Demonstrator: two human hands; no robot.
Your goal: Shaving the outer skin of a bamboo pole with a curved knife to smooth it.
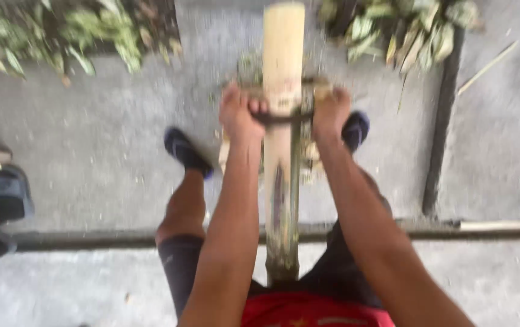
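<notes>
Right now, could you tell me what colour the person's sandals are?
Dark blue sandals, seen best in the head view.

The grey concrete floor carries heaps of green leaves along its far edge, a thin pale stick at right, and scattered wood chips.

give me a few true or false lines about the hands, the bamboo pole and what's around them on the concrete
1. Both hands, the left hand and right hand, grip a dark tool across the long pale bamboo pole. True.
2. The pole lies on grass. False: it is over grey concrete ground.
3. Green leafy cuttings lie at the top. True.
4. The person is barefoot. False: dark blue sandals are on the feet.
</notes>
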